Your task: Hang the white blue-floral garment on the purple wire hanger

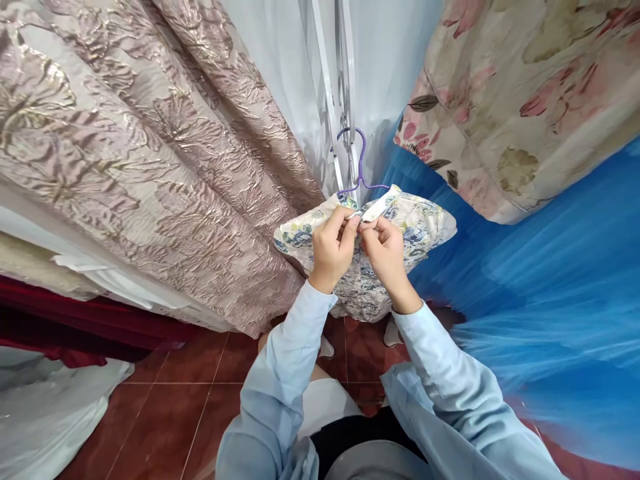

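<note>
My left hand point(333, 243) and right hand point(384, 248) pinch the floral shirt point(425, 223) beneath them by its collar point(381, 205); a hard tug could, I think, drag it off the purple hanger point(361, 163) just beyond. Brocade point(200, 167) crowds leftward (blue tulle point(550, 307) rightward), so open room lies back toward me.

One head-worn camera looks forward and steeply down, near the left hand point(331, 245) and right hand point(386, 251), below the lower edge of the purple hanger point(361, 164).
</note>
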Tool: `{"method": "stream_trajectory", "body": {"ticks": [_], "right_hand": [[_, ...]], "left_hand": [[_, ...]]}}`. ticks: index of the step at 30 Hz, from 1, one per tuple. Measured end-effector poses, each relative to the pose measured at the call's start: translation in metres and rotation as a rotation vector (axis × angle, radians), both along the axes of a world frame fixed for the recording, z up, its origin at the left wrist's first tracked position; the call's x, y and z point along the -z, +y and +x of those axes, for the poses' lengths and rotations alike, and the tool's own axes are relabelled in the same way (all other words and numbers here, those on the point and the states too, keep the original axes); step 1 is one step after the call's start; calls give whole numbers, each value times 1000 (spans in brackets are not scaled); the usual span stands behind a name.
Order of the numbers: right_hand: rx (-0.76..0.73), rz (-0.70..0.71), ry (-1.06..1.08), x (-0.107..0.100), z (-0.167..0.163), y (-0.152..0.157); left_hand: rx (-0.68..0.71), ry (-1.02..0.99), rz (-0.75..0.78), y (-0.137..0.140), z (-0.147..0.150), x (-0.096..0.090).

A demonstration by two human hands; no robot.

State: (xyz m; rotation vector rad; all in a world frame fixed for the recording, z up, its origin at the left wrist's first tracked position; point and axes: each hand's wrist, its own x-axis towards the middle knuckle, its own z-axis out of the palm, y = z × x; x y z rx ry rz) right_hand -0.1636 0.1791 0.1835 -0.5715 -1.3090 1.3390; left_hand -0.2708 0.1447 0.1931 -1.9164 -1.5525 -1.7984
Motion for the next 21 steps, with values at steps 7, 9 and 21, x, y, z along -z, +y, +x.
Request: {"method": "stream_trajectory", "body": {"ticks": [7,9,21], "right_hand": [[-46,-96,-34,21,4,-1],[-50,-121,-29,24,5,2],[13,-165,-284,84,1,-15]], "left_hand": [[-1,-149,51,3,7,10],[9,-156,58,3,8,12],[75,-469,190,1,-16,-16]]}}
